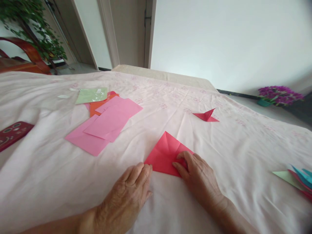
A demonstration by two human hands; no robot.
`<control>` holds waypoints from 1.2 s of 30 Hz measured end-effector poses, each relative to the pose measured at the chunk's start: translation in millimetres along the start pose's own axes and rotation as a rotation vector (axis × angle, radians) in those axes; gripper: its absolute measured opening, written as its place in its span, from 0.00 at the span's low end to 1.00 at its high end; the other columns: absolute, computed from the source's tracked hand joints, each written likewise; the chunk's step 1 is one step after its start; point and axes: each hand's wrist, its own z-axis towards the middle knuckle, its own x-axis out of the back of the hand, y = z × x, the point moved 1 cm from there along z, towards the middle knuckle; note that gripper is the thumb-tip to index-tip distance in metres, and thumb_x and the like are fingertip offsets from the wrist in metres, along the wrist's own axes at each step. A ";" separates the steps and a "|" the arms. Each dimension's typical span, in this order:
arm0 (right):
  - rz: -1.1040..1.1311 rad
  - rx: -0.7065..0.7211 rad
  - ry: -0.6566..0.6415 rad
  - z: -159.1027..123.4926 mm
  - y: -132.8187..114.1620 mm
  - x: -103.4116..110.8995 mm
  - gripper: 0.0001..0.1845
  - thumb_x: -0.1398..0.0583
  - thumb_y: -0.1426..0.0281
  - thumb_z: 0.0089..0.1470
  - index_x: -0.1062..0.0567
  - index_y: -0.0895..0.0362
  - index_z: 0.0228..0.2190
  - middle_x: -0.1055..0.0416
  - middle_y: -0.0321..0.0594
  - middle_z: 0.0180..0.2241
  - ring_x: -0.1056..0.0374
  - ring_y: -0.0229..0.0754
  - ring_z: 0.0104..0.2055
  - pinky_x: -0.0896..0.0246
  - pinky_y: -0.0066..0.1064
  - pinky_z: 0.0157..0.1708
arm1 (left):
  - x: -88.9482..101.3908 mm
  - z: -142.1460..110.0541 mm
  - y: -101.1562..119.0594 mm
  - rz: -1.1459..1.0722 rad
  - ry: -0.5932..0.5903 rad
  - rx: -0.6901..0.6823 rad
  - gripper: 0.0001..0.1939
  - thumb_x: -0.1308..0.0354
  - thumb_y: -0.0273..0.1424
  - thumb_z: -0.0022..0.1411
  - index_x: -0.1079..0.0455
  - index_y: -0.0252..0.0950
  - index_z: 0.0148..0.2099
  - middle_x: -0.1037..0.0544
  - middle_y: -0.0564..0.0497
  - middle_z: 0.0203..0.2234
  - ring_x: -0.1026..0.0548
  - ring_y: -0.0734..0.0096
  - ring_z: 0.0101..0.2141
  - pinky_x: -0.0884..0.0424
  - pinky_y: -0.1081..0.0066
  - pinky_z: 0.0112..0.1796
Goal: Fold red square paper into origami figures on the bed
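A sheet of red origami paper point(163, 152), folded to a triangle with crease lines, lies on the cloth before me, its peak pointing away. My left hand point(130, 188) has its fingers pressed together on the paper's left corner; the thumb is partly hidden below. On the right part of the same paper, my right hand point(197, 177) is closed, thumb and forefinger pinching a layer near the lower edge. Farther off to the right sits a small folded red paper piece point(207, 116) with one point standing up, apart from both hands.
Pink paper sheets point(109, 118) overlap at the left, with an orange sheet point(95, 108) and a green packet point(92, 95) behind them. A red phone point(14, 134) rests at the left edge. Colored papers point(298, 178) lie far right. The patterned tablecloth point(156, 94) is wrinkled.
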 end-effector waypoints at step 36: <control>-0.147 0.595 0.001 -49.5 38.2 46.1 0.18 0.49 0.79 0.59 0.23 0.55 0.43 0.25 0.42 0.44 0.29 0.44 0.43 0.32 0.38 0.40 | 8.2 -18.5 -21.2 -0.173 -0.106 0.084 0.21 0.49 0.29 0.66 0.37 0.29 0.60 0.28 0.39 0.53 0.30 0.55 0.51 0.33 0.56 0.49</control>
